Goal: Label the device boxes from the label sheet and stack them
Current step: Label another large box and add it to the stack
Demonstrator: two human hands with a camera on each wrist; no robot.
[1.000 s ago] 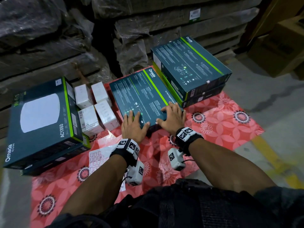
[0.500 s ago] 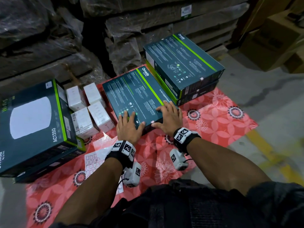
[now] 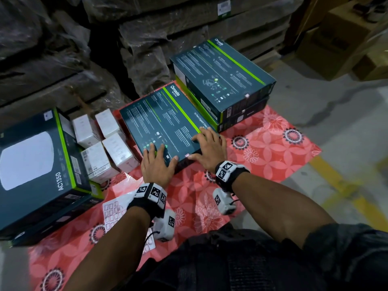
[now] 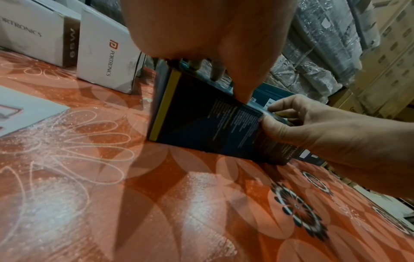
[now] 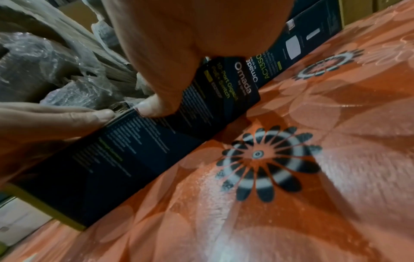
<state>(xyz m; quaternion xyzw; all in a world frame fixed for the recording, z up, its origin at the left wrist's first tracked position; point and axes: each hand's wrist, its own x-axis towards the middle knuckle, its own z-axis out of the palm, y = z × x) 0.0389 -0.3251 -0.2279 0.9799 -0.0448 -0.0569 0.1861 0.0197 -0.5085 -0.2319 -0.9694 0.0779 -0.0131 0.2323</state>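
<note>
On the switch box, left hand and right hand, fingers flat; side print wrist-view only.

Both arms are bare from the elbow down to the wrist. Each wrist has a black band around it. White squares with black block patterns, like little puzzle codes, sit on top of each band. The band on the right wrist has the same squares. Under each wrist hangs a small white box, one in the lower middle of the head view and one a little to its right. Each white box has a black and white code square too. A thin dark cable comes out of each box. Dark, black clothing fills the bottom of the head view.
</note>
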